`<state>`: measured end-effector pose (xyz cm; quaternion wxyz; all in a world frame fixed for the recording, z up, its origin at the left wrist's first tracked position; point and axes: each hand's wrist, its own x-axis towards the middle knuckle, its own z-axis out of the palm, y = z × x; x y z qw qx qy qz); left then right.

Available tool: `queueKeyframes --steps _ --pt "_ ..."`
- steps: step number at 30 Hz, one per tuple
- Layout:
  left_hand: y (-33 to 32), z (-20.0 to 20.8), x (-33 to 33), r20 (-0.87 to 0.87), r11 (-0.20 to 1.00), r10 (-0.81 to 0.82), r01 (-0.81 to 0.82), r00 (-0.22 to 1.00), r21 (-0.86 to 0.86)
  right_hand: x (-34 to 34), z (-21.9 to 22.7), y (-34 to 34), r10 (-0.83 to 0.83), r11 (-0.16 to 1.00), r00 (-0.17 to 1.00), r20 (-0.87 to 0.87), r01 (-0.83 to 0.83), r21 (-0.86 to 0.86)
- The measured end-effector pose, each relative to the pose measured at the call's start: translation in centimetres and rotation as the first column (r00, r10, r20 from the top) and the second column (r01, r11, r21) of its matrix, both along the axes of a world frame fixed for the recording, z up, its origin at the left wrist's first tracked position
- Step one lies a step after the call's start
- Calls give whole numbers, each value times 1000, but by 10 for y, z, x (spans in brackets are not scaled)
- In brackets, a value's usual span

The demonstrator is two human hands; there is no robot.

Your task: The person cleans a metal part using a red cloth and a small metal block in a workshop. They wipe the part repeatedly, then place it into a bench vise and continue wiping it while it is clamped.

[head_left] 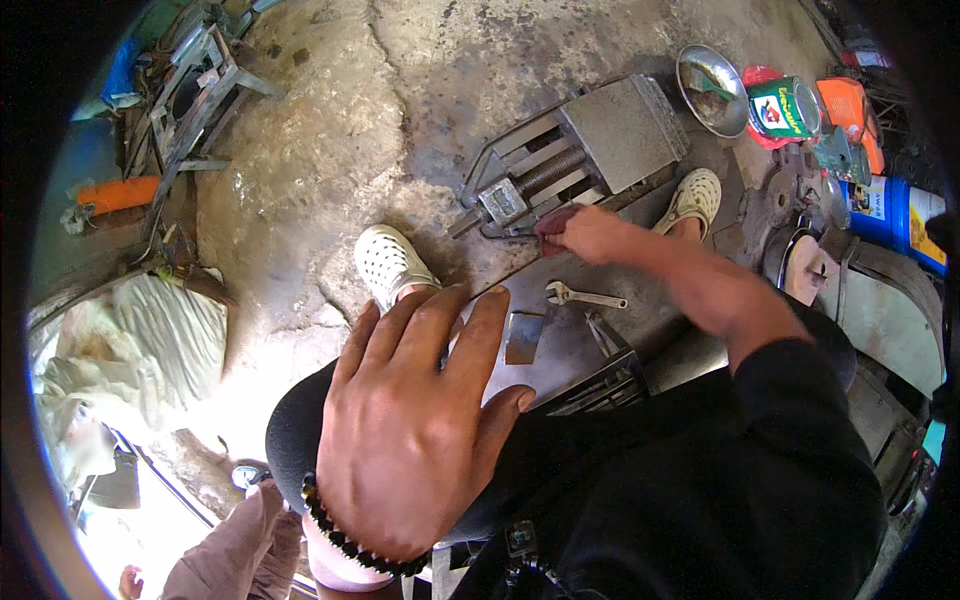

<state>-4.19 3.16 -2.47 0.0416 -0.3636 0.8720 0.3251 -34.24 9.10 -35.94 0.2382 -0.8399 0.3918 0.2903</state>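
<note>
My left hand (405, 420), with a beaded bracelet (345, 540) on the wrist, hovers in the foreground, its fingers stretched and holding nothing. Farther off, my right hand (592, 236) pinches a dark red rag (553, 228) against the near side of a heavy machine vise (622, 135). The vise lies on the floor, its threaded screw (548, 174) showing between the rails. An adjustable wrench (588, 296) rests below my right hand. Beside it is a small dark rectangular metal plate (523, 338), just past my left fingertips.
At the right stand a metal bowl (722, 75), a green can (785, 108), an orange case (848, 120) and a blue bucket (898, 215). A metal stand (205, 105) is at far left, above crumpled white sheeting (150, 340). Another person's legs (235, 545) show lower left.
</note>
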Motion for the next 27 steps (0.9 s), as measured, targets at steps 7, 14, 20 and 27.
queueKeyframes --steps 7,14,20,27 --pt "0 -2 0 -15 998 -49 49 999 34 5 9 23 -625 740 761 174 649 -178" --pt "-4 -3 -8 10 998 -33 33 999 52 14 -7 -19 -354 929 934 48 357 -97" --pt "-5 -5 -16 13 999 -34 34 999 17 8 -4 -48 49 999 991 -121 -52 -16" --pt "-4 -2 -14 19 1000 -20 20 1000 -2 9 -10 -28 -3 1000 985 -170 4 7"
